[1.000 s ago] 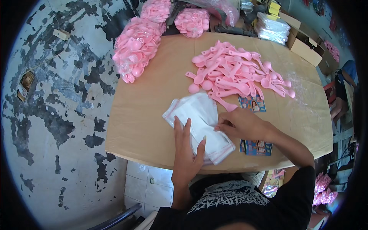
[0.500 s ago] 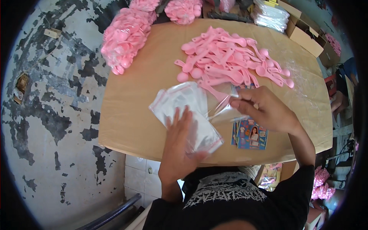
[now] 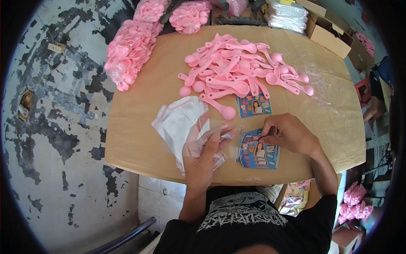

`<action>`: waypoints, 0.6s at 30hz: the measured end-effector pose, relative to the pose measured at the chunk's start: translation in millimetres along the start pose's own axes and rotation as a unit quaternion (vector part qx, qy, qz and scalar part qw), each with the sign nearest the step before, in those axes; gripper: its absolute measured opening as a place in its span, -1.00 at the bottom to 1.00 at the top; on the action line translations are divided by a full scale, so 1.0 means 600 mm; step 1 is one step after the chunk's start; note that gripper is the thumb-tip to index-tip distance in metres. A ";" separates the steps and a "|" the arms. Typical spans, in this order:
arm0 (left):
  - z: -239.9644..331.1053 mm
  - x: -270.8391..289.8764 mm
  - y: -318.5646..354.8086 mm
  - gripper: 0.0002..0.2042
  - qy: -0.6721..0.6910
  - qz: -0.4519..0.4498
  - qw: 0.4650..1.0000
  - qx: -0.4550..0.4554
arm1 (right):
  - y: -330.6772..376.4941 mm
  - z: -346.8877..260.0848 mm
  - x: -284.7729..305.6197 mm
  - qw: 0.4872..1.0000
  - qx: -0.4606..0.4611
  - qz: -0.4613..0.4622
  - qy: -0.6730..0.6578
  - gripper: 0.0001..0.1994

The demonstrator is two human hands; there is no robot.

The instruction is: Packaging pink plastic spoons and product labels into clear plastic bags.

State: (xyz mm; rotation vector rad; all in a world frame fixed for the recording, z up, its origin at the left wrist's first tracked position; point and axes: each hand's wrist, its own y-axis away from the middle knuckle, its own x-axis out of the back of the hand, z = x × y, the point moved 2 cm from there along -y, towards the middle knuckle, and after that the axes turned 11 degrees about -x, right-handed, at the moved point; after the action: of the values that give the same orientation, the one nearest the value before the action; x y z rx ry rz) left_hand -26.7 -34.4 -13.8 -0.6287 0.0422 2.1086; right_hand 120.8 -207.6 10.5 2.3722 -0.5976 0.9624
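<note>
Right grip [image 3: 284, 134] is pinching the top card of the card stack [image 3: 259, 152], fingertips [image 3: 265, 132] pressed together on its upper edge. The stack is lying on the desk [image 3: 135, 139] near the front edge, just right of centre, close to my body. The cards are blue with a small picture of a person and small coloured panels.

Left grip [image 3: 204, 158] is resting flat, fingers spread, on the clear bags [image 3: 182, 123]. One loose clear bag [image 3: 220, 132] is sitting under my fingertips, slightly lifted and crinkled, pointing toward the card stack. I can't tell whether the thumb is clamping it or only pressing down. The bag pile is lying left of the card stack, just beside it, not touching as far as I can see.

A single card [image 3: 253, 106] is lying face up above the stack, touching the lower edge of the pink spoon pile [image 3: 237, 67]. One pink spoon [image 3: 220, 106] is lying loose from the pile, bowl toward me, between the bags and the single card.

At the far left corner of the desk, bagged pink spoons [image 3: 129, 51] are hanging over the edge. More pink bundles [image 3: 190, 15] are sitting behind the desk. A cardboard box [image 3: 327, 36] is standing at the far right corner. A sheet of clear film [image 3: 321, 84] is lying on the right part of the desk. Another person's hand [image 3: 372, 111] is showing at the right edge.
</note>
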 end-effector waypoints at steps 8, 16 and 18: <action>-0.026 0.007 -0.004 -0.63 0.051 0.054 0.996 -0.058 | 0.003 0.001 -0.003 0.973 0.066 0.160 -0.152 -0.88; -0.010 -0.011 -0.005 -0.60 0.037 0.068 0.995 -0.057 | 0.002 -0.026 -0.020 0.941 0.077 0.116 -0.309 -0.86; -0.007 -0.012 -0.005 -0.60 0.040 0.071 0.995 -0.055 | 0.003 -0.026 -0.021 0.942 0.086 0.121 -0.302 -0.86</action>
State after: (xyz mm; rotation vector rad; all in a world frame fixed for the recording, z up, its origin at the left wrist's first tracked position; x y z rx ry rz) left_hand -19.6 -39.0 -13.6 -0.7973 0.0150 2.2329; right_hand 103.9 -197.2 11.3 2.8076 -1.0883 0.3635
